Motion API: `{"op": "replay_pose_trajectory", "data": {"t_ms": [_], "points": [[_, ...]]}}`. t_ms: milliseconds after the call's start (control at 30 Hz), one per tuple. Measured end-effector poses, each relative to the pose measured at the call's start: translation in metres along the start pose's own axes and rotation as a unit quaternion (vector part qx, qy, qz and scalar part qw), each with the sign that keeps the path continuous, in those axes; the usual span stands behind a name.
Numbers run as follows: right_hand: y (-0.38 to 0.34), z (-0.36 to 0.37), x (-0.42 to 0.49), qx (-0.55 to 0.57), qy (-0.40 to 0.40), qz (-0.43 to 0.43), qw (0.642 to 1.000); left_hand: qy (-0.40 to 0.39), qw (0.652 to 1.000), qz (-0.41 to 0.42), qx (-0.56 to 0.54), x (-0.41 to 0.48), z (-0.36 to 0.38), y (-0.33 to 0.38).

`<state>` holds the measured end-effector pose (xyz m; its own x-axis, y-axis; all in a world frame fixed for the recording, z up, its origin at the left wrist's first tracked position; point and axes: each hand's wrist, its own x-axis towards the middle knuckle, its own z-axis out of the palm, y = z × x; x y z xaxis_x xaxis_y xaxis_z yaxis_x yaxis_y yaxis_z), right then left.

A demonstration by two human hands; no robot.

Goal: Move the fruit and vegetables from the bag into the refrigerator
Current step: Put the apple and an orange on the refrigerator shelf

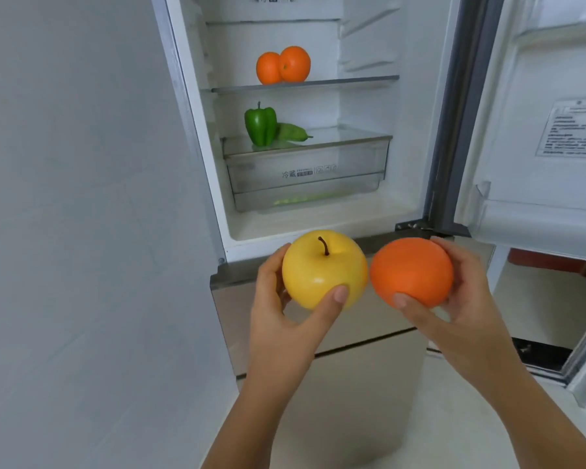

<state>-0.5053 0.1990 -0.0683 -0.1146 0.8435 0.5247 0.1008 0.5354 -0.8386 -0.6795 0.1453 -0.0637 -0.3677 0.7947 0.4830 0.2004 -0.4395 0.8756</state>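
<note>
Wall (65, 198), pale and plain, fills the left third of the frame. Next to it, upper centre, the refrigerator (217, 184) stands with its upper compartment open. On the glass shelf (352, 81) near the top sit two oranges (283, 65), touching each other, toward the shelf's left side. Below them, on the glass cover over the clear crisper drawer (305, 174), a green bell pepper (260, 125) stands upright with its stem up, and a second green pepper (291, 132) lies on its side just behind and right of it, touching it.

Lower centre, the left hand (278, 306) holds a yellow apple (323, 269) with its stem pointing up, the thumb pressed on the near face and the fingers curled round the far left side. Just right of it, the right hand (467, 292) holds an orange (411, 270), thumb on the near side and fingers wrapped over the right. The two fruits are almost touching, both held in front of the closed lower drawers, below the open compartment.

At the right edge, the open refrigerator door (538, 113) swings out, with a printed label (569, 130) on its inner lining.
</note>
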Motion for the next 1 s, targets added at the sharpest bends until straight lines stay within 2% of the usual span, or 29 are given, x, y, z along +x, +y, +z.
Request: {"op": "replay_pose_trajectory", "data": {"t_ms": [200, 400, 533, 700, 1000], "points": [[0.005, 0.029, 0.102, -0.024, 0.039, -0.055, 0.997, -0.035, 0.999, 0.028, -0.018, 0.115, 0.002, -0.011], [0.028, 0.032, 0.157, -0.035, 0.082, -0.058, 0.994, -0.03, 0.998, 0.042, -0.041, 0.202, 0.022, -0.021], [0.035, 0.034, 0.202, -0.029, 0.077, -0.101, 0.991, -0.021, 0.997, 0.066, -0.017, 0.25, 0.035, -0.023], [0.042, 0.042, 0.28, 0.011, 0.072, -0.166, 0.983, 0.041, 0.993, 0.107, 0.026, 0.314, 0.041, -0.021], [0.054, 0.055, 0.421, 0.069, 0.06, -0.214, 0.972, 0.149, 0.975, 0.137, 0.086, 0.408, 0.049, -0.013]]}}
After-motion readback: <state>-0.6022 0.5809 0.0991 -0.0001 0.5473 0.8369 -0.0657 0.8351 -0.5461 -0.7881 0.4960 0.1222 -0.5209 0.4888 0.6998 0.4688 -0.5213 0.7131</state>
